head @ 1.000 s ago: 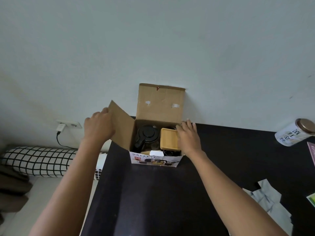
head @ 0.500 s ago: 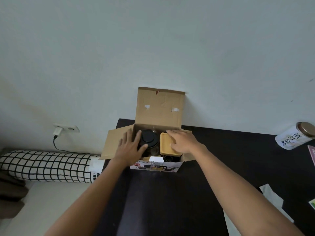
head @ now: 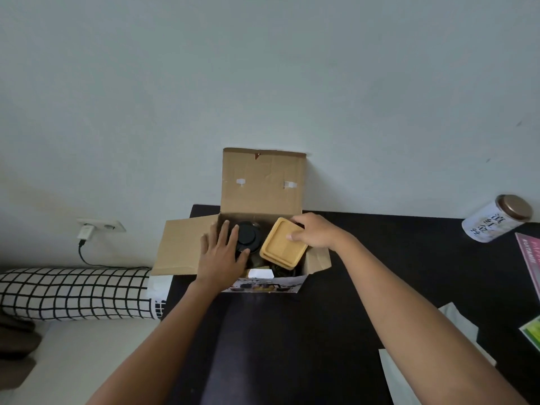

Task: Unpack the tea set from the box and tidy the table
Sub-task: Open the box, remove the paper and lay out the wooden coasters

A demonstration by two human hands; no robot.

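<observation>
An open cardboard box (head: 261, 182) stands at the back of the black table (head: 292, 346), its rear flap upright against the wall and its left flap folded flat outward. Inside sit a black teapot with a round lid (head: 248, 236) and a stack of yellow wooden square trays (head: 282, 248), tilted and partly raised above the box rim. My right hand (head: 314, 230) grips the trays at their far right corner. My left hand (head: 223, 255) lies spread over the box's left side, fingers touching the teapot lid. A small white item (head: 260, 273) shows at the box's front.
A white tea tin with a bronze lid (head: 496, 219) lies at the table's far right. A pink booklet (head: 530, 258), a green card (head: 533, 331) and white paper pieces (head: 455, 317) lie at the right. Left of the table are a checked bolster (head: 73, 293) and a wall socket (head: 99, 226).
My right hand closed on the yellow trays and lifted them, tilting them up out of the box. My left hand pressed the left flap flat and slid onto the teapot lid.
</observation>
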